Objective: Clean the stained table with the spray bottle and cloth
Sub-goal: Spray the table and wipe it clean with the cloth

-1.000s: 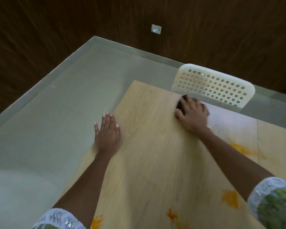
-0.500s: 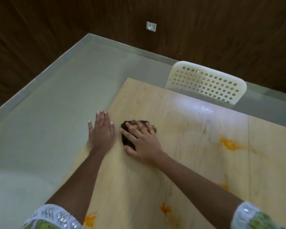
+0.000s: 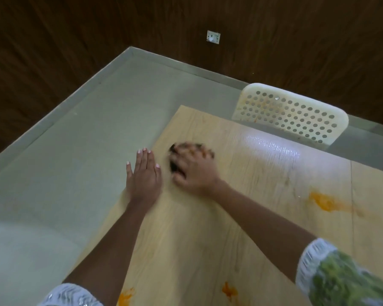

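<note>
Your right hand (image 3: 195, 173) lies on the dark cloth (image 3: 175, 161) near the desk's left edge, fingers spread over it and pressing it to the wood; the hand is blurred, so you cannot tell whether the grip curls round the cloth or only presses it flat. Your left hand (image 3: 144, 175) rests just beside it, palm down on the edge of the desk (image 3: 208, 239), fingers straight and together, holding nothing. Orange stains mark the wood: one large at the right (image 3: 326, 202), two small near the front edge (image 3: 229, 291) (image 3: 125, 298). A wet sheen (image 3: 272, 146) shows toward the far edge, in front of a white perforated chair back (image 3: 292, 113).
</note>
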